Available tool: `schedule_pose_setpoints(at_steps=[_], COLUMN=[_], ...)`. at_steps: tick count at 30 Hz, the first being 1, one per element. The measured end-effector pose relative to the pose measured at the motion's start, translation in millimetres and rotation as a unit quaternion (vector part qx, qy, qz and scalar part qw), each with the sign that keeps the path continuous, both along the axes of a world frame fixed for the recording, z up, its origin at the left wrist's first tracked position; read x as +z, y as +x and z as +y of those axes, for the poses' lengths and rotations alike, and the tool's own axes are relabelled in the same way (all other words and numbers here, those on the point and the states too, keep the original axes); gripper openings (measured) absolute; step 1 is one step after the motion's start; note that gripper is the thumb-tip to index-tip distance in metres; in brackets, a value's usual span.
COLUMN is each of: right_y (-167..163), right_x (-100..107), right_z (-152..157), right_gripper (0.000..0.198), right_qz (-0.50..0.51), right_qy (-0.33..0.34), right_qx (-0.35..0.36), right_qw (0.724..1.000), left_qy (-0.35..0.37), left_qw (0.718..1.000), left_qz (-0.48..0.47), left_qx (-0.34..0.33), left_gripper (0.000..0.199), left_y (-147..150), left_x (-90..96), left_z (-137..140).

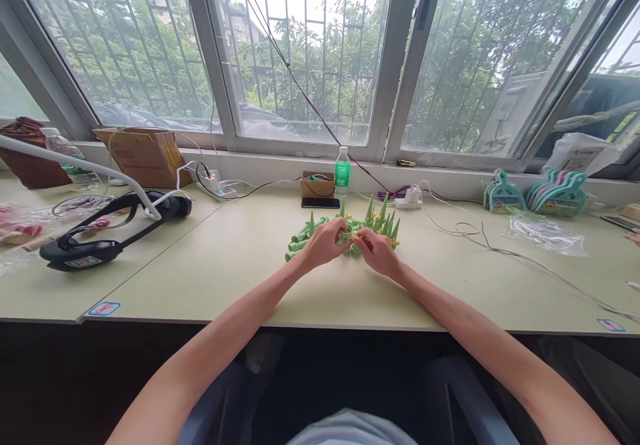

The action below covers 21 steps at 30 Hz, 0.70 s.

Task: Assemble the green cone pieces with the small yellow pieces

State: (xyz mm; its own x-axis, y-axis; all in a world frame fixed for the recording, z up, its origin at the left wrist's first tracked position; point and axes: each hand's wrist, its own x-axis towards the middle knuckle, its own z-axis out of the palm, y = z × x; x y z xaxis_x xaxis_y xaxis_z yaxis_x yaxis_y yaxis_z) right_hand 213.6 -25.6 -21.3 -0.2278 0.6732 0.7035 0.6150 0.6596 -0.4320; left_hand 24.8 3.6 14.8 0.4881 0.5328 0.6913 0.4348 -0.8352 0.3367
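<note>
In front of the green-label bottle (343, 173), I see the left hand (325, 244) gripping a small green piece (345, 236). The right hand (377, 250) has fingers bent in beside it; I can't tell what they grip. Green tubes (294, 246) and pointy green spikes (371, 212) sit there too.

The table (200, 278) bears green pieces (297, 246) and a phone (320, 202).

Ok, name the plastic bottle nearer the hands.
The bottle right of the small cardboard box, beyond the left hand; the other bottle is far left, beside the brown bag.
</note>
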Motion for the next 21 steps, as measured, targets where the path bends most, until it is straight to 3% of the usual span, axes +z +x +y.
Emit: schedule_pose_setpoints(at_steps=[17,21], right_y=[1.7,0.6], right_x=[2.2,2.6], right_z=[0.4,-0.4], right_gripper=[0.039,0.033], right_qz=[-0.019,-0.006], right_qy=[0.006,-0.005], right_qx=[0.019,0.012], right_qw=[1.000,1.000], left_qy=[-0.003,0.002], left_qw=[1.000,1.000], left_qz=[0.009,0.002], left_qx=[-0.004,0.001], left_gripper=[0.020,0.020], left_y=[0.2,-0.6], left_x=[1.8,1.4], left_z=[-3.3,-1.3])
